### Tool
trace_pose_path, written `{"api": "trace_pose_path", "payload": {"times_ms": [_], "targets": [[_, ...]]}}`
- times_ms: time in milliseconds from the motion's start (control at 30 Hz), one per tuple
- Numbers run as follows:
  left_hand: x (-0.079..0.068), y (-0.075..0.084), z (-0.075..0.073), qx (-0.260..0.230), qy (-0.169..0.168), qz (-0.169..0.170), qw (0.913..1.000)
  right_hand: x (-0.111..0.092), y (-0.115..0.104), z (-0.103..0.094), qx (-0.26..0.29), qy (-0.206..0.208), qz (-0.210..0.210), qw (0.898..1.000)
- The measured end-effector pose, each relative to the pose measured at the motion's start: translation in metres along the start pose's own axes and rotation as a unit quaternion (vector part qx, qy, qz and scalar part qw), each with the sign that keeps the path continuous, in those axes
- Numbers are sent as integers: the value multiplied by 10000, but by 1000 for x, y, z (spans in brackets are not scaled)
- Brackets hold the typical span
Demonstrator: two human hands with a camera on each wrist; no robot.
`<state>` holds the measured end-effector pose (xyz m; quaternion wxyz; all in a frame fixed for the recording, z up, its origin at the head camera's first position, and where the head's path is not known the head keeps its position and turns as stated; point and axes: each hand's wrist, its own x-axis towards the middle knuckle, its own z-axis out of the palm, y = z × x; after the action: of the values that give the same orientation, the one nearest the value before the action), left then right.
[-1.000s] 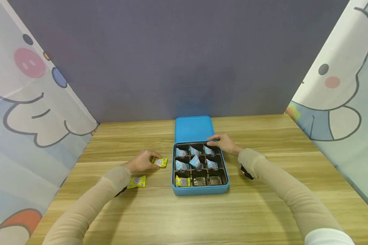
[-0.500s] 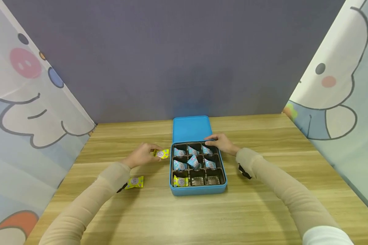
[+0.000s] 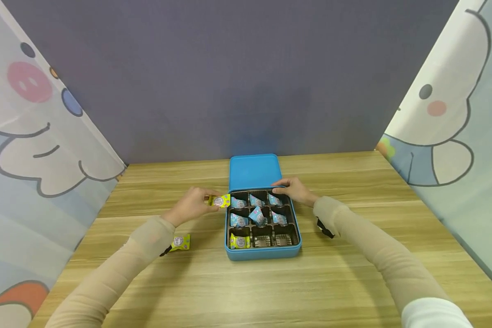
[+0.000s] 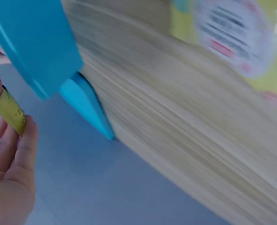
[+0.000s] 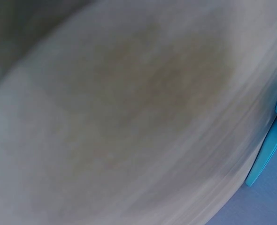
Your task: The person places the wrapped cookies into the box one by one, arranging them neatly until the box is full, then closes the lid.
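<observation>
Between thumb and fingers, my left hand pinches a yellow wrapped candy, raised at the box's left rim. The left wrist view shows that candy edge-on in the fingers. The blue hinged box has its lid laid back. Its dark divided tray holds several blue wrapped candies in the back and middle rows. A yellow candy lies in the front left compartment; bare ridged floors show in the other two front ones. My right hand grips the box's back right corner.
Another yellow candy lies on the wooden table beside my left wrist. A grey partition stands behind the table, with cartoon-printed curtains on both sides. The right wrist view is mostly blurred cloth.
My left hand has lifted the yellow candy off the table and carried it right and away from me, to the box's left rim. My right hand stays at the box corner.
</observation>
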<state>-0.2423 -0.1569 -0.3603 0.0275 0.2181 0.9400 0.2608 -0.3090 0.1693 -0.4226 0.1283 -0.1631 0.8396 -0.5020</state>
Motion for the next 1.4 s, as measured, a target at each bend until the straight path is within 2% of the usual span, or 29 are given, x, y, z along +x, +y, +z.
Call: {"api": "trace_pose_path", "payload": {"times_ms": [200,433,533,633,800,1100,1400], "targets": [[-2,23,7,84,83,177,9998,-2,-1,0,-57,5,-69,10000],[-6,49,16,167,241,699,9971,0,-5,-1,-160,4,-180,9997],[-6,60,17,258,196,941,9950,1,-5,0,-211,17,-197,9996],[-7,68,19,291,116,1006,9944,0,-5,1,-246,3,-196,9995],[-6,73,23,410,14,970,9944,-1,-3,2,-215,33,-165,9996],[-5,77,30,565,18,1251,9905,-4,-4,-1,-289,76,-191,9994],[-9,80,40,318,-209,1269,9912,-5,-5,0,-256,88,-76,9996]]}}
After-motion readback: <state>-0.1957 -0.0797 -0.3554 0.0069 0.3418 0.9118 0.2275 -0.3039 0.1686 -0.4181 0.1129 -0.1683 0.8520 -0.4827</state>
